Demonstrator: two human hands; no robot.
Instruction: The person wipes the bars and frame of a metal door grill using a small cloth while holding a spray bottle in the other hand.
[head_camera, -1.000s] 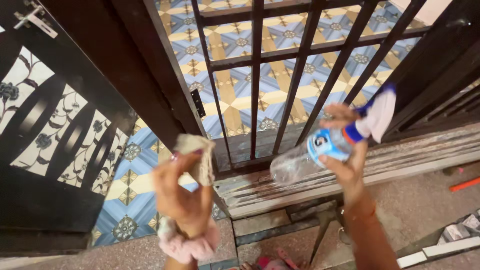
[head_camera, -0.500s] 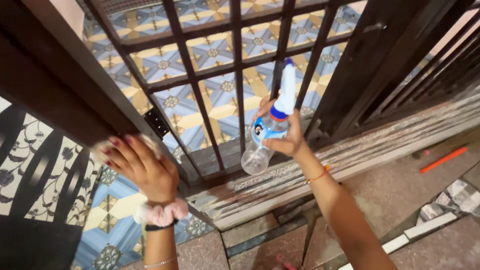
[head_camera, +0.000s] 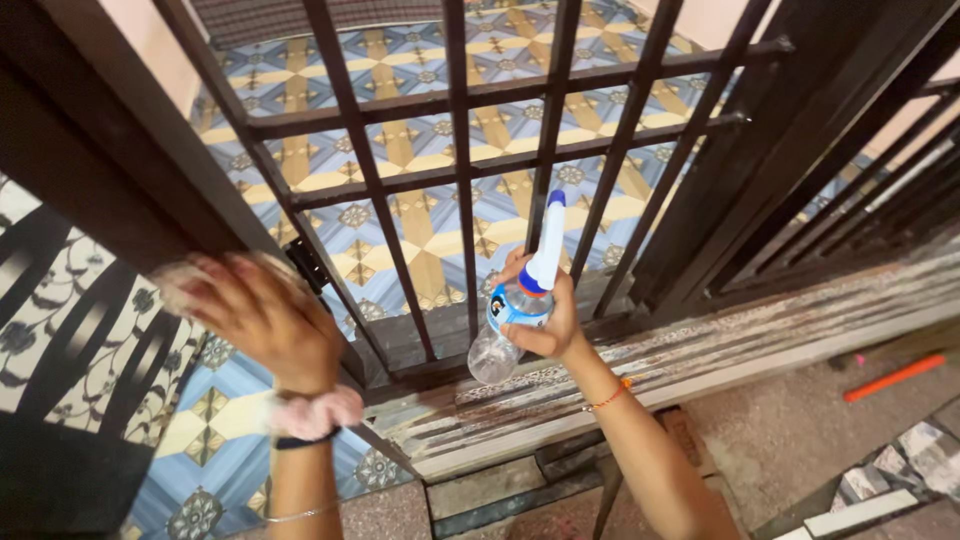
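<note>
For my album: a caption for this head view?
Left hand presses a cloth on a gate; right hand holds a spray bottle.

one head-worn camera looks steeply down, close on the metal gate (head_camera: 470, 190) and floor.

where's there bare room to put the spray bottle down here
Free: the worn sill right of the right hand and spray bottle, and the concrete floor below it. Crowded: the gate bars, and the frame under the left hand and its cloth.
</note>
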